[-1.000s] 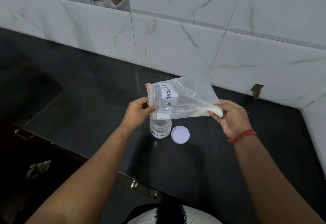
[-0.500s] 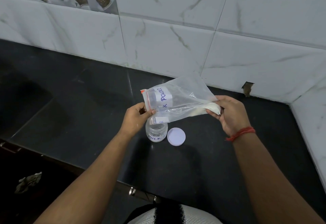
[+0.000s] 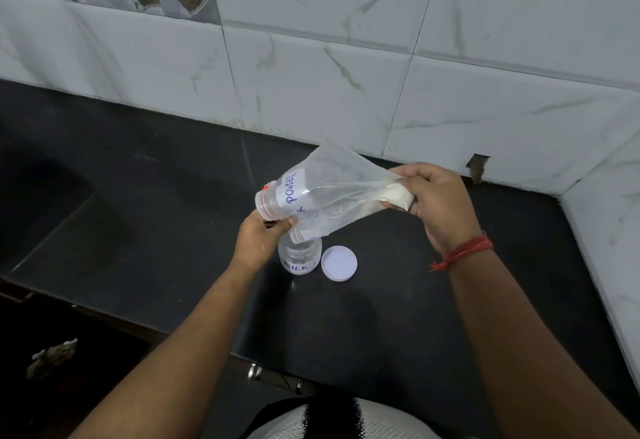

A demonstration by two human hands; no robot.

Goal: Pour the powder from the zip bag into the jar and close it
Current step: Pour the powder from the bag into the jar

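Powder [image 3: 398, 193] sits bunched in the bag [image 3: 332, 196] corner pinched by right hand [image 3: 440, 206] fingers; left hand [image 3: 261, 238] fingers pinch its open mouth above the jar [image 3: 300, 258].

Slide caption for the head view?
Both hands tilt clear plastic zip bag over clear open jar; round white lid beside it.

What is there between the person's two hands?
In the head view, the zip bag spans from the left hand to the right hand, with white powder bunched at the right hand's end.
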